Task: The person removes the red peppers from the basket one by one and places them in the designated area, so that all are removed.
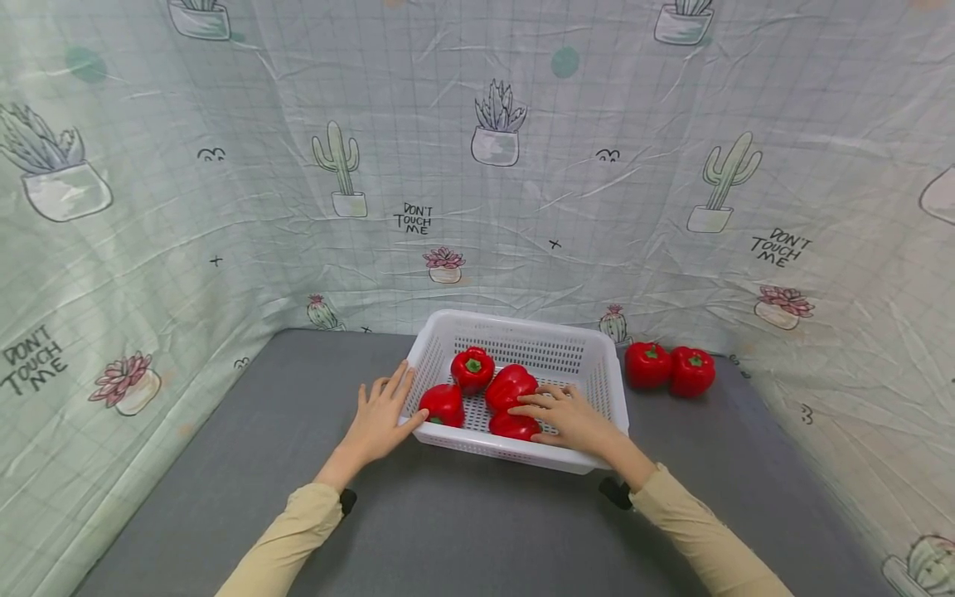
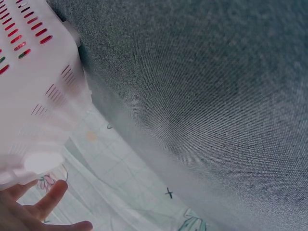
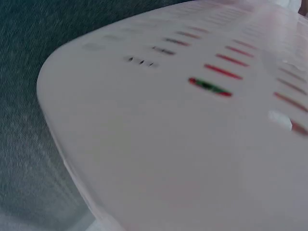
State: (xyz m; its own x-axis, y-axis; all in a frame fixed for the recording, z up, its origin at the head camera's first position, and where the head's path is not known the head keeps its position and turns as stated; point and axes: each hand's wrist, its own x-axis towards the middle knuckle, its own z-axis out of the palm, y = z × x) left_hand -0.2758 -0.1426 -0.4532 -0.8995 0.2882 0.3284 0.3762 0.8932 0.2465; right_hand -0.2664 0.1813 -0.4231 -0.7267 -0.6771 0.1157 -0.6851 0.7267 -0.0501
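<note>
A white perforated plastic basket (image 1: 485, 445) holds several red bell peppers. My left hand (image 1: 379, 419) rests at its left rim with fingers spread and the thumb over the front corner, near one bell pepper (image 1: 442, 404). In the left wrist view, fingers (image 2: 50, 199) lie by the rim. My right hand (image 1: 570, 421) reaches over the front rim into the basket, its extended fingers at the front bell pepper (image 1: 513, 426). Behind that lies another bell pepper (image 1: 511, 385), and further back a bell pepper (image 1: 472, 371) stands stem up. The right wrist view shows only the basket's outside wall (image 3: 144, 130).
Two more red bell peppers, the nearer-to-basket bell pepper (image 1: 647, 366) and the outer bell pepper (image 1: 691, 371), stand side by side right of the basket. A grey cloth-covered table (image 1: 462, 531) lies underneath. A cactus-printed curtain (image 1: 522, 207) surrounds the back and sides.
</note>
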